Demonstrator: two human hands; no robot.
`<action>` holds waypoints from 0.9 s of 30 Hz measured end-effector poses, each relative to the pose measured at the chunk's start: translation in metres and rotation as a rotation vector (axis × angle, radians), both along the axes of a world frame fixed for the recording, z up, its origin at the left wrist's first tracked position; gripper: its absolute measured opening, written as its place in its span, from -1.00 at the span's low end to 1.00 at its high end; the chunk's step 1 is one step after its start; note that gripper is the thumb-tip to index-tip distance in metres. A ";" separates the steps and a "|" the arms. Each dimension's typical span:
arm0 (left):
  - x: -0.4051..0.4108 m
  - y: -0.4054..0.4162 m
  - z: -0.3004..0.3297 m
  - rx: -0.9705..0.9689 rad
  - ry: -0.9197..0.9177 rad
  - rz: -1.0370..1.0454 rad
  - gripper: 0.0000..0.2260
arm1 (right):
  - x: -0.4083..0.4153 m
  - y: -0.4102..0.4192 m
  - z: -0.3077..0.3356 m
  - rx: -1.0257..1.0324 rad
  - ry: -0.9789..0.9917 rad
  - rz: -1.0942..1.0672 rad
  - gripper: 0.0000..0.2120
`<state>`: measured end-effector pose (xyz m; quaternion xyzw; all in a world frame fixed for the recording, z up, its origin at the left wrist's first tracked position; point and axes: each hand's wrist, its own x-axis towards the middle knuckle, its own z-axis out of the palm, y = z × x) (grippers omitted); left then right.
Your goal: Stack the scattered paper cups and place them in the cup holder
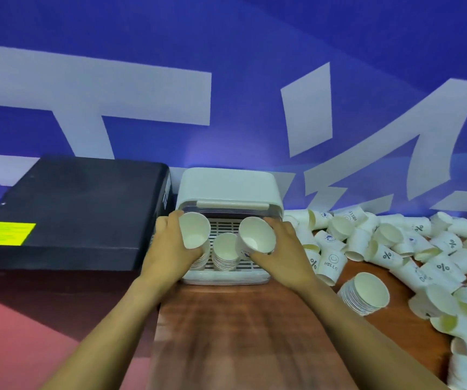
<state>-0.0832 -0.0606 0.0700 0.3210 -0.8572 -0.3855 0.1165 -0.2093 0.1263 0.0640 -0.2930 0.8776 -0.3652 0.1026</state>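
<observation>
The cup holder [228,220] stands at the table's [240,333] far edge, against the blue wall [226,38], just beside a black box [69,212] on its left. Its white lid [228,187] is raised; the slatted tray [250,267] under it is partly hidden by cups and hands.

The left hand [170,249] grips a cup stack [195,235] over the tray's left side, fingers curled round the wall; the fingertips are hidden behind the cups, and the stack's base is hard to make out. The right hand [280,249] grips a second stack [254,236] over the tray's right side, tilted left, mouth toward the camera; its fingers wrap the far side, out of sight. Between them a third stack [225,253] stands upright in the tray.

A loose stack [364,294] lies on its side near the right edge. Scattered cups [423,249] cover the far right corner; the heap is cut off by the frame's right border. Printed marks on most cups are blurred.
</observation>
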 end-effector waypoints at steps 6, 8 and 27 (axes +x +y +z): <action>-0.005 -0.005 -0.013 -0.040 -0.030 -0.001 -0.35 | 0.000 -0.011 -0.008 -0.026 -0.019 -0.006 -0.36; -0.007 -0.006 -0.017 -0.058 -0.056 -0.001 -0.34 | -0.002 -0.015 -0.012 -0.024 -0.023 0.001 -0.35; -0.029 -0.016 -0.053 -0.064 -0.390 -0.071 -0.19 | -0.017 -0.042 -0.049 0.254 -0.143 0.024 -0.24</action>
